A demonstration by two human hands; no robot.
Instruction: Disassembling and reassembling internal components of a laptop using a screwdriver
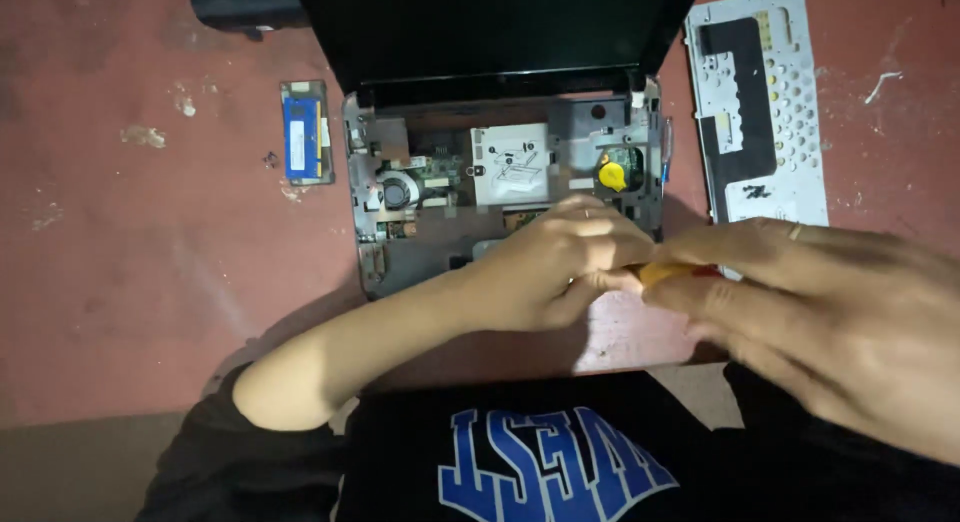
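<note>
The scene is dimly and warmly lit. The opened laptop (505, 172) is shown fairly sharp, while the right hand (830, 312) beside it is softly blurred; shadow is cast below the forearm.

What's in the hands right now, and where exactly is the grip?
Both the left hand and right hand close around an orange-handled tool, gripping its handle. Its tip is hidden, so the kind of tool cannot be told.

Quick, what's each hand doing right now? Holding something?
Left hand: curled shut, fingers at the tip of the orange tool handle, over the opened laptop.
Right hand: closed on the orange tool handle.
</note>
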